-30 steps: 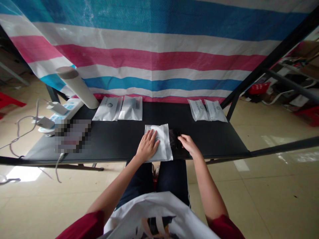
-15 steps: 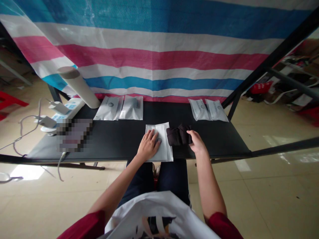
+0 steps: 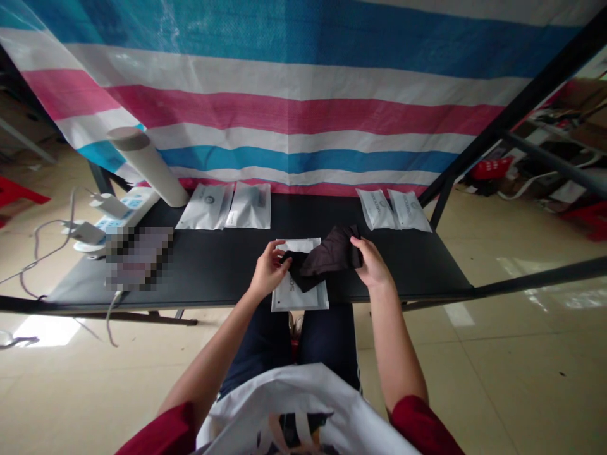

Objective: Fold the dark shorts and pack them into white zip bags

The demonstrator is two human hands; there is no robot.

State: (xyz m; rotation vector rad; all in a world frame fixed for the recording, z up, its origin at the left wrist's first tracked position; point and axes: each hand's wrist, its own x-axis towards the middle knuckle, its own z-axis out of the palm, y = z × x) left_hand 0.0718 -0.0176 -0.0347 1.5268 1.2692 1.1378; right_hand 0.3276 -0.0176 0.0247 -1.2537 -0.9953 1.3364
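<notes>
A dark, soft cloth (image 3: 329,256), partly unfolded, is stretched between my two hands above the table. Its left end is pinched in the fingers of my left hand (image 3: 270,270). My right hand (image 3: 373,260) grips the other end with the thumb on top. Underneath lies a flat, whitish plastic pouch (image 3: 308,300) with printed letters, partly covered by the cloth and close to the table's front edge. The cloth's exact kind cannot be made out.
Two similar pouches (image 3: 205,207) lie at the back left of the black table (image 3: 213,265), and two more (image 3: 408,210) at the back right. A pale bottle (image 3: 154,167), a power strip (image 3: 126,215) with chargers, and a blurred-out flat object (image 3: 140,256) occupy the left end.
My left hand has lifted off the pouch and taken hold of the cloth's left end. The folded cloth has opened out and now spreads left over the pouch.
</notes>
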